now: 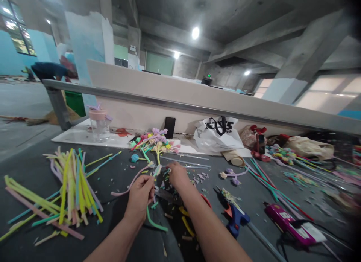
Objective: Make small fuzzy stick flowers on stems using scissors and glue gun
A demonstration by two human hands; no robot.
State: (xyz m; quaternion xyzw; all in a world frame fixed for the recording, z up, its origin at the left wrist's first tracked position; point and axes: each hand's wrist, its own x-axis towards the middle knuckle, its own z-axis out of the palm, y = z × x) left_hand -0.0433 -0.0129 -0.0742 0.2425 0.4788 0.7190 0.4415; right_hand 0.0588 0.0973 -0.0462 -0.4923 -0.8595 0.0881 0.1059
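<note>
My left hand point(141, 194) is closed, thumb and fingertips pinching a pale green pipe cleaner point(157, 171). A green fuzzy length point(155, 225) curves out below that hand; whether it is the same piece I cannot tell. Just to the right, my right hand point(178, 174) is curled over the table with its fingertips turned down; what they hold, if anything, is hidden. Between and under my hands lie dark scissors blades point(167, 196), partly covered by my right forearm. A lilac pipe cleaner point(132, 185) bends away left of my left hand. Beyond them lies a heap of pipe-cleaner flowers point(155, 139).
Loose pipe cleaners point(70, 190) are piled at left. A blue glue gun point(237, 220) and a magenta device point(290, 224) with a cord lie right. A lidded cup point(99, 126), phone point(169, 127) and white bag point(216, 134) stand along the back panel. Someone bends over point(52, 70) far left.
</note>
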